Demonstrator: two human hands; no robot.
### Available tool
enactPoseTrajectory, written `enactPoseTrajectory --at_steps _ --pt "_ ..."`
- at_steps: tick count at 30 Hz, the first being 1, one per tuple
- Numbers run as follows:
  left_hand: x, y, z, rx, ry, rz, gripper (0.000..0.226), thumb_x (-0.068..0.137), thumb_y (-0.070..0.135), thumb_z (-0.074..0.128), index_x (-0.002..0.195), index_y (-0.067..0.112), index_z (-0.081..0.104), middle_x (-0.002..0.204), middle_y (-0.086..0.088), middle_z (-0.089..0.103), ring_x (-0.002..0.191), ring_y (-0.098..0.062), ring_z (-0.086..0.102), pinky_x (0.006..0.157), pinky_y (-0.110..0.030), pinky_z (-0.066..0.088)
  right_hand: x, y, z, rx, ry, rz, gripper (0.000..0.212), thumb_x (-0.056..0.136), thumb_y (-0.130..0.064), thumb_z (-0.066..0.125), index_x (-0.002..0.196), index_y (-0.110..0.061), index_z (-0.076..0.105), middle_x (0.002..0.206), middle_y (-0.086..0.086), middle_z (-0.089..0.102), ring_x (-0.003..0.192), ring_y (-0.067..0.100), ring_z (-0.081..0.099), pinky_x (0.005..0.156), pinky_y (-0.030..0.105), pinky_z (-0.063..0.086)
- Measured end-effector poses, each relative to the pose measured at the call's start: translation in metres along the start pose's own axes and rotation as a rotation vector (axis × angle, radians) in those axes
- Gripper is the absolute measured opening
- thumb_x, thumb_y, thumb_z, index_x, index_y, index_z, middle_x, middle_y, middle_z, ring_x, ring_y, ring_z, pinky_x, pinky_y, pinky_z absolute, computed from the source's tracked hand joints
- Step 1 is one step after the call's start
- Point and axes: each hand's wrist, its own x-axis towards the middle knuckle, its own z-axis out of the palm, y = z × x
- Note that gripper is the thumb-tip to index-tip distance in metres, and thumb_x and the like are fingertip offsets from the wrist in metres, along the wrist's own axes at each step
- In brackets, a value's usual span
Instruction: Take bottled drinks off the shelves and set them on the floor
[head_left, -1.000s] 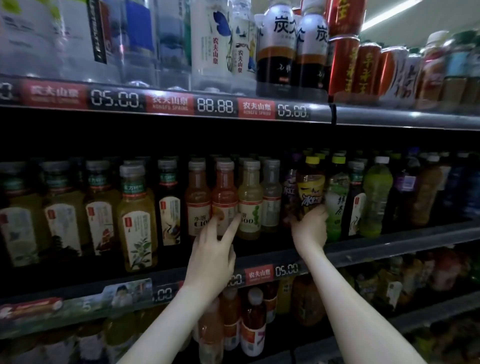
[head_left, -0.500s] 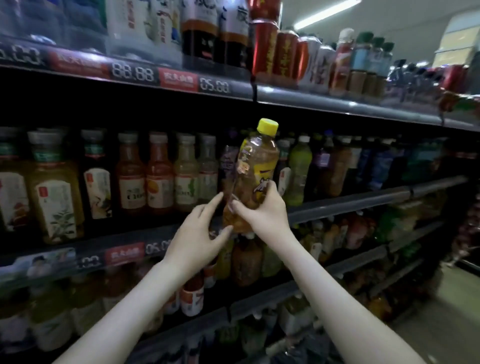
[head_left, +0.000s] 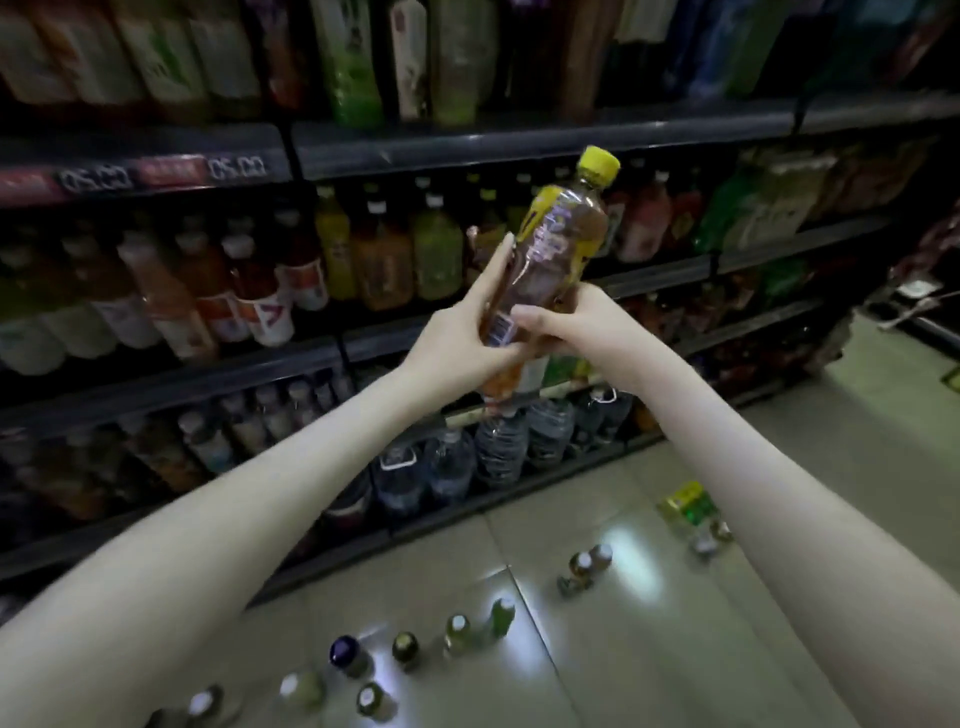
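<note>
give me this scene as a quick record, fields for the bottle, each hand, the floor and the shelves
held item: yellow-capped bottle, tilted, cap up and to the right
right hand: grips its lower body
left hand: straight fingers against its side
floor: bottles standing in a loose row
shelves: stocked with drinks

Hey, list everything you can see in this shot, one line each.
Shelves: several, dark, across the back.
Shelf bottles: many, mixed colours, on the Shelves.
Water bottles: several, clear, bottom shelf.
Price tags: a few, red and black, upper-left shelf edge.
Floor: pale tiles, lower right.
Floor bottles: a dozen or so, mixed caps, upright.
Bottle: one, amber, yellow cap, tilted, between both hands.
Left hand: fingers straight along the Bottle.
Right hand: grips the Bottle's lower part.
</note>
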Motion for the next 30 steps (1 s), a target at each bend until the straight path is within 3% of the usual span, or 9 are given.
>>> enactPoseTrajectory --at_steps 4,7,11,14,16,22,26,30 --pt "0.018 0.014 0.039 0.005 -0.168 -0.032 0.099 0.081 0.033 0.073 0.144 0.057 -0.001 0.128 0.016 0.056 0.113 -0.005 0.057 0.091 -0.02 0.047 -0.018 0.029 -0.04 0.07 0.06 0.052 0.019 0.086 -0.023 0.071 0.103 -0.017 0.07 0.096 0.002 0.075 0.088 0.019 0.072 0.069 0.031 0.056" --pt "0.041 0.016 0.049 0.019 -0.25 -0.057 0.089 0.084 0.037 0.07 0.142 0.06 0.007 0.117 0.011 0.06 0.109 -0.006 0.059 0.094 -0.021 0.046 -0.01 0.042 -0.069 0.099 0.105 0.078 0.021 0.084 -0.022 0.073 0.103 -0.014 0.071 0.097 0.006 0.075 0.092 0.026 0.071 0.076 0.042 0.058" --pt "0.072 0.011 0.055 0.024 -0.224 -0.114 0.075 0.086 0.042 0.066 0.146 0.048 0.023 0.132 0.005 0.054 0.114 -0.007 0.056 0.1 -0.027 0.043 0.014 0.044 -0.108 -0.012 0.215 0.063 0.023 0.077 -0.029 0.079 0.098 -0.024 0.071 0.098 -0.005 0.074 0.094 0.016 0.07 0.083 0.043 0.058" --pt "0.104 0.012 0.061 0.114 -0.126 -0.127 0.061 0.09 0.04 0.061 0.146 0.032 0.035 0.137 0.001 0.049 0.104 -0.008 0.058 0.086 -0.023 0.044 0.04 0.04 -0.135 -0.011 0.274 0.037 0.025 0.076 -0.029 0.081 0.097 -0.024 0.07 0.1 -0.008 0.072 0.096 0.011 0.067 0.078 0.032 0.057" --pt "0.133 0.015 0.062 0.217 -0.005 -0.11 0.051 0.093 0.035 0.056 0.141 0.025 0.043 0.133 -0.001 0.052 0.091 -0.008 0.057 0.078 -0.021 0.04 0.063 0.036 -0.155 0.004 0.314 0.009 0.028 0.073 -0.03 0.083 0.097 -0.023 0.071 0.098 -0.008 0.073 0.096 0.013 0.068 0.075 0.032 0.057" --pt "0.244 0.029 0.047 0.21 0.345 -0.009 0.039 0.094 0.025 0.055 0.132 0.018 0.052 0.126 -0.001 0.055 0.1 -0.01 0.056 0.083 -0.021 0.041 0.14 0.011 -0.22 0.009 0.437 -0.15 0.024 0.072 -0.026 0.084 0.091 -0.025 0.069 0.096 -0.005 0.074 0.092 0.014 0.069 0.081 0.036 0.057" --pt "0.321 0.055 0.029 0.283 0.512 0.096 0.044 0.096 0.025 0.052 0.138 0.019 0.044 0.132 -0.002 0.05 0.114 -0.016 0.053 0.09 -0.023 0.04 0.184 -0.015 -0.26 -0.041 0.54 -0.256 0.027 0.071 -0.026 0.084 0.091 -0.026 0.066 0.091 -0.011 0.071 0.087 0.007 0.066 0.082 0.028 0.051" --pt "0.38 0.072 0.027 0.377 0.602 0.076 0.055 0.097 0.028 0.051 0.147 0.023 0.029 0.137 -0.006 0.043 0.106 -0.019 0.053 0.078 -0.025 0.04 0.219 -0.027 -0.294 -0.028 0.585 -0.366 0.028 0.071 -0.027 0.084 0.093 -0.025 0.066 0.088 -0.015 0.07 0.086 0.001 0.064 0.08 0.023 0.047"
